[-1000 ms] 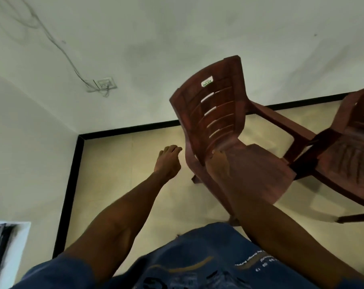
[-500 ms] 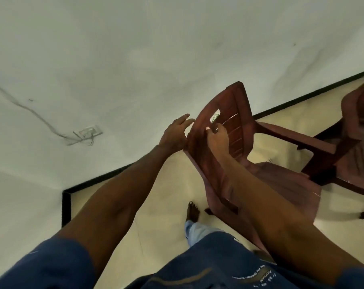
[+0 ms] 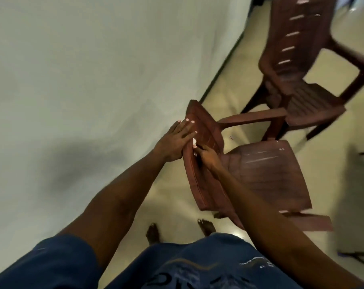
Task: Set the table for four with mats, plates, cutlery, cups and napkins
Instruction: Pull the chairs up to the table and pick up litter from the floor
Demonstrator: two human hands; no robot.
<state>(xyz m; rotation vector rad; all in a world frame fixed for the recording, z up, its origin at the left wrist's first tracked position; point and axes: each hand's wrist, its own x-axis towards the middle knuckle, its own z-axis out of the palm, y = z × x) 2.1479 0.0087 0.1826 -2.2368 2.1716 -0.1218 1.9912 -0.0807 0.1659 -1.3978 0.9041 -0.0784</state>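
Note:
A brown plastic armchair [image 3: 264, 174] stands right in front of me, its back towards me. My left hand [image 3: 176, 140] lies on the outer face of the backrest with its fingers stretched over the top edge. My right hand [image 3: 208, 157] grips the backrest from the seat side, fingers curled at a slot near a small white label. No mats, plates, cutlery, cups or napkins are in view.
A second brown plastic chair [image 3: 302, 65] stands behind the first, at the upper right. A pale wall [image 3: 83, 80] runs along the left, meeting the cream tiled floor [image 3: 172, 205] at a dark skirting. My bare feet [image 3: 153, 234] are close to the chair's legs.
The view has swung down and to the right. Both hands have settled on the near chair's backrest, and the chair now sits closer to me and more upright.

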